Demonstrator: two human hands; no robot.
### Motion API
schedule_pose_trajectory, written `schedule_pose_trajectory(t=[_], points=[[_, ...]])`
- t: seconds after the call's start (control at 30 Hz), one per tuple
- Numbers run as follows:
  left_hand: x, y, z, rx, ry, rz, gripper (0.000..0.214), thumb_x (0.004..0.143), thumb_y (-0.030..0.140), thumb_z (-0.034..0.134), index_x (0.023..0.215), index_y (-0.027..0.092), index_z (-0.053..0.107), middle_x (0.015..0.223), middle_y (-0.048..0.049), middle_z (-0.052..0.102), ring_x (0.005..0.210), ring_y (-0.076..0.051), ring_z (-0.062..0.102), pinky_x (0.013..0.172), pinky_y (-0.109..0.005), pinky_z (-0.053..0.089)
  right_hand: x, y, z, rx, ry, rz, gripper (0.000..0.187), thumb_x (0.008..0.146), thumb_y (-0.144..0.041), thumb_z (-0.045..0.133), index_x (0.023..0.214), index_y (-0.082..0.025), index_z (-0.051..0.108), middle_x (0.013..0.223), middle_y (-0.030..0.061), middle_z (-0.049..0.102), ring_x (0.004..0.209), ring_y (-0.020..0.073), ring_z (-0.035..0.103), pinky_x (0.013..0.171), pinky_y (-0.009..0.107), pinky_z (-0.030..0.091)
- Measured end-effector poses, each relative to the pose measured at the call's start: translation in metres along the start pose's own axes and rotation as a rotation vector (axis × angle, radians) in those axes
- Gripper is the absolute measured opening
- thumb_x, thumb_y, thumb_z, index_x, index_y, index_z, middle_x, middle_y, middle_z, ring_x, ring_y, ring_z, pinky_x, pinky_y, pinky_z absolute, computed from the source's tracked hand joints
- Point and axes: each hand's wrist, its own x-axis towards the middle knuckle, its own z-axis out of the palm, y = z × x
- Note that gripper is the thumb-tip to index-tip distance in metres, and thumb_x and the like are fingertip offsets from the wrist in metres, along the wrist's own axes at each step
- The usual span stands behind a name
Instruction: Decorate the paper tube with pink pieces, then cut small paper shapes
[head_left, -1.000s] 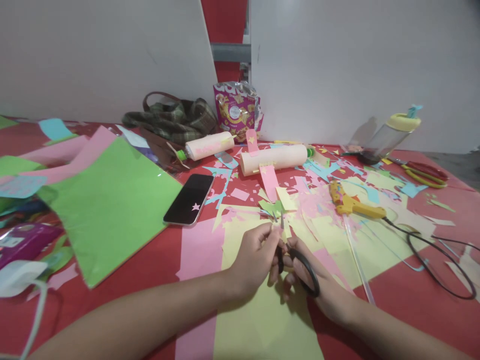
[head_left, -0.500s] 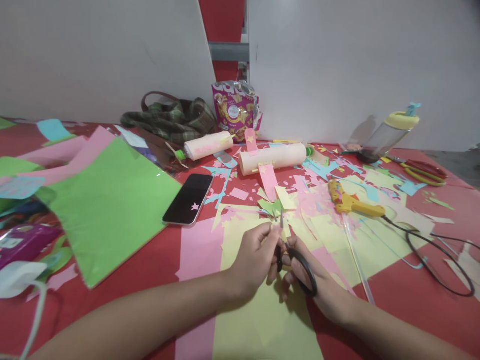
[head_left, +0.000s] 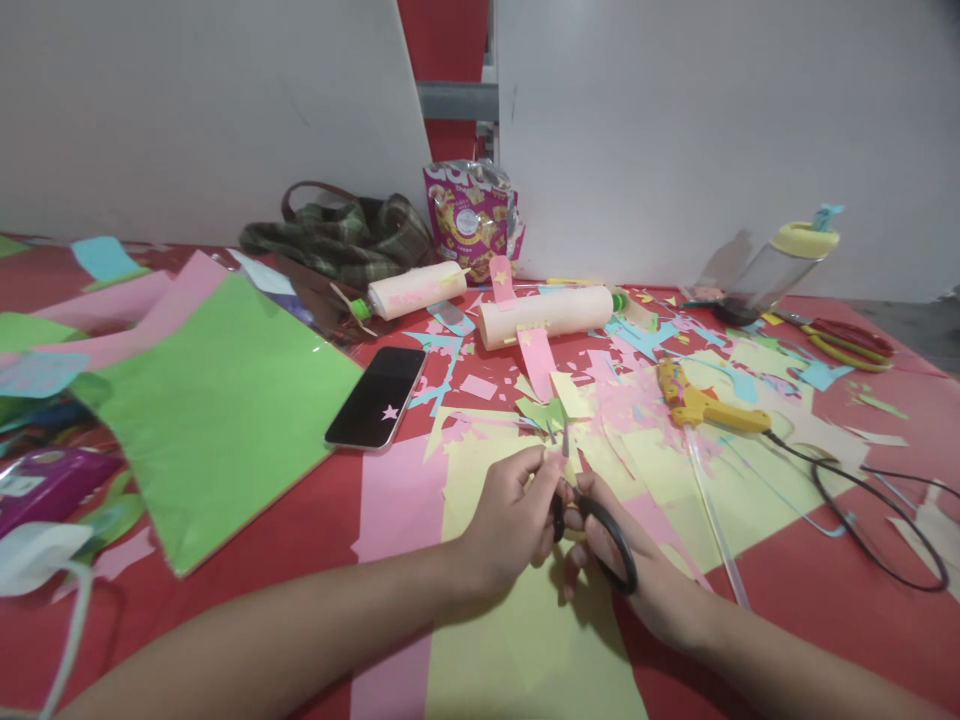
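Observation:
My right hand is closed through the black handles of a pair of scissors, blades pointing away from me. My left hand is closed in a pinch right at the blades, holding a small scrap of paper I can barely make out. Both hands hover over yellow paper sheets and a pink sheet on the red table. Just beyond the blades lies a small green cut-out.
A phone and a large green sheet lie to the left. Two paper-wrapped bottles lie behind the scraps. A yellow glue gun with black cord, a plastic bottle, red-yellow scissors, a snack bag and a plaid bag stand farther off.
Hardly anything has moved. Both hands stay at the same spot with the scissors, only slight shifts of the fingers.

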Motion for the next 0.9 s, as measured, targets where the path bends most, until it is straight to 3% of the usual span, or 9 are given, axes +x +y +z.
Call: schedule_pose_trajectory(t=[0.23,0.57,0.77,0.9], points=[[0.0,0.0,0.0,0.004,-0.037,-0.001,0.031,0.08,0.044,0.035,0.064,0.018,0.036,0.043,0.0071,0.039,0.026,-0.006,0.038,0.026,-0.017,0.025,0.001,-0.001,0.001,0.015,0.004,0.008,0.025,0.081,-0.045,0.04,0.084,-0.022,0.031,0.078,0.0003,0.049,0.053,0.0067,0.045,0.055,0.026,0.04],[-0.001,0.007,0.001,-0.014,-0.047,-0.011,0.03,0.079,0.043,0.036,0.062,0.019,0.035,0.042,0.0071,0.039,0.027,-0.009,0.042,0.026,-0.02,0.03,0.002,0.001,0.002,0.023,0.043,0.014,0.024,0.08,-0.044,0.042,0.083,-0.022,0.031,0.062,-0.004,0.049,0.05,0.0087,0.048,0.05,0.025,0.041],[-0.001,0.011,0.001,0.096,0.093,0.106,0.03,0.078,0.035,0.042,0.055,0.016,0.036,0.048,0.006,0.037,0.043,-0.006,0.041,0.044,-0.019,0.035,0.006,0.003,0.001,0.037,0.116,-0.002,0.024,0.079,-0.041,0.045,0.079,-0.023,0.029,0.052,-0.0077,0.047,0.043,0.0088,0.048,0.042,0.023,0.04],[0.002,0.009,-0.001,0.112,0.054,0.061,0.029,0.078,0.033,0.042,0.055,0.016,0.038,0.049,0.0054,0.036,0.045,-0.006,0.038,0.045,-0.018,0.032,0.008,0.0,-0.004,0.108,0.216,-0.071,0.028,0.075,-0.041,0.052,0.079,-0.024,0.029,0.06,-0.0063,0.047,0.046,0.0091,0.05,0.041,0.021,0.04]])
